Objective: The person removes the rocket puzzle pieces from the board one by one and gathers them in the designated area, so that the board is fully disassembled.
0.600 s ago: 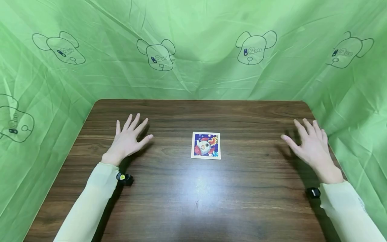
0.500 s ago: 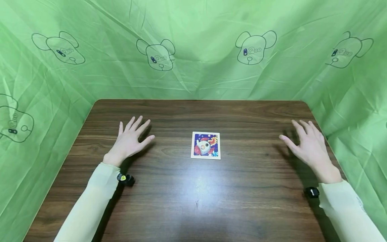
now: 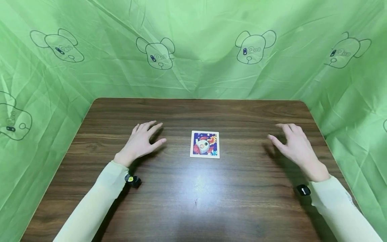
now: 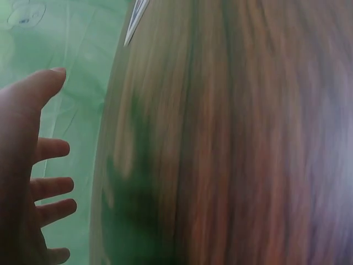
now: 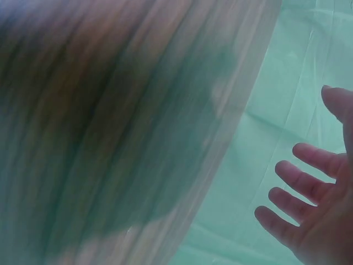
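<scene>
A small square jigsaw puzzle (image 3: pixel 204 145) with a white border and a rocket picture on dark blue lies flat near the middle of the table. To its left my left hand (image 3: pixel 140 141) hovers over the wood, fingers loosely spread and nothing in them. My right hand (image 3: pixel 294 148) is farther off on the other side, thumb apart from the fingers, holding nothing. In the left wrist view only a corner of the puzzle (image 4: pixel 135 21) shows at the top edge. The right wrist view shows my right hand's spread fingers (image 5: pixel 300 179) and no puzzle.
The dark wood-grain table (image 3: pixel 196 188) reaches back to a green cloth (image 3: pixel 205 77) that hangs behind and at both sides, printed with bear-head outlines. A dark wrist camera (image 3: pixel 133 180) sits on the left wrist, another black wrist camera (image 3: pixel 303 190) on the right.
Both hands have moved inward toward the puzzle, the left one rightward and the right one leftward. Their fingers bend a little more than before. The puzzle stays in place on the table.
</scene>
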Demonstrator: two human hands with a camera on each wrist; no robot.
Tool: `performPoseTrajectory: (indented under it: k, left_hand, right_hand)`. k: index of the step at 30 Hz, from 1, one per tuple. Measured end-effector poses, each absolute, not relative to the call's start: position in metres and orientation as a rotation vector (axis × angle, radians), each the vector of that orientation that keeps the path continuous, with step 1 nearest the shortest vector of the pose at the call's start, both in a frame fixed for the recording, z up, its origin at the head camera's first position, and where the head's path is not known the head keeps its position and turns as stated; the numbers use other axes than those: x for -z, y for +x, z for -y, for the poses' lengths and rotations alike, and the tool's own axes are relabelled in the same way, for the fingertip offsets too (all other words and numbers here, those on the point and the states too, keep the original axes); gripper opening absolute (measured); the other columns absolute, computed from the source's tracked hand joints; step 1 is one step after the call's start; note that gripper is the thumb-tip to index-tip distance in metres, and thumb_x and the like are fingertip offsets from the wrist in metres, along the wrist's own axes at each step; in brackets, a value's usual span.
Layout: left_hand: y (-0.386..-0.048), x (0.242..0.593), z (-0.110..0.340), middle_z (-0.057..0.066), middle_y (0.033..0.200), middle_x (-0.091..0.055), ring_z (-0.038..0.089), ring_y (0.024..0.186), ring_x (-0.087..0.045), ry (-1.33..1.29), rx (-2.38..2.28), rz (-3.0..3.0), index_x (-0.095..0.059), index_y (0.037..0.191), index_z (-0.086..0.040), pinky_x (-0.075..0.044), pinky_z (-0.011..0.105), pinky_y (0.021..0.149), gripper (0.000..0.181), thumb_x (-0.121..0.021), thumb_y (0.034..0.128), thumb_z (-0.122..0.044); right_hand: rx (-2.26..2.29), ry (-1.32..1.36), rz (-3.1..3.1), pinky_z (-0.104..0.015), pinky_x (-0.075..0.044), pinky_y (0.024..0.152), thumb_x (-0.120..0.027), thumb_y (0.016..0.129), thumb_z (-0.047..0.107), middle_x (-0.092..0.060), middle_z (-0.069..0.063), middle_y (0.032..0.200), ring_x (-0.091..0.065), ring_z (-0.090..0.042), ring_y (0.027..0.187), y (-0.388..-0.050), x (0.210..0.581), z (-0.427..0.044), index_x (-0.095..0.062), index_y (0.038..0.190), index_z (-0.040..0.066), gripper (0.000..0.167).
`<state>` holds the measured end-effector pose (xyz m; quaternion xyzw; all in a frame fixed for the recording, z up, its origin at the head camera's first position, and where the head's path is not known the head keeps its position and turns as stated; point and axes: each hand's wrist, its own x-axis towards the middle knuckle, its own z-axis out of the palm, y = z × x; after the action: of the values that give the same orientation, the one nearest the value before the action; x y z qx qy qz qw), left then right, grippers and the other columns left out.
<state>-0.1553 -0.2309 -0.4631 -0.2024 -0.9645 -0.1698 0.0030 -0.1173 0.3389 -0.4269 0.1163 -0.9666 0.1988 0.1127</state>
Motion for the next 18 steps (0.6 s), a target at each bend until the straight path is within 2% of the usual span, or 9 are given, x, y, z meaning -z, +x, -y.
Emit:
performPoseTrajectory:
  k: [7, 18]
  left_hand:
    - [-0.154, 0.462, 0.206, 0.015, 0.156, -0.047, 0.041, 0.142, -0.042, -0.732, 0.543, 2.984, -0.052, 0.155, -0.02, -0.027, 0.067, 0.115, 0.073, -0.064, 0.0962, -0.061]
    - [-0.154, 0.467, 0.168, 0.012, 0.156, -0.047, 0.034, 0.14, -0.045, -0.862, 0.475, 3.025, -0.049, 0.157, -0.02, -0.029, 0.063, 0.115, 0.081, -0.062, 0.0938, -0.067]
  right_hand:
    - [-0.593, 0.426, 2.847, -0.067, -0.043, 0.092, -0.072, 0.097, 0.034, -0.061, -0.03, 0.124, -0.051, -0.052, 0.116, -0.123, 0.422, -0.316, -0.06, 0.134, -0.004, 0.055]
    - [-0.615, 0.533, 2.895, -0.065, -0.046, 0.093, -0.069, 0.1, 0.036, -0.062, -0.024, 0.125, -0.053, -0.046, 0.119, -0.13, 0.425, -0.28, -0.061, 0.133, -0.002, 0.05]
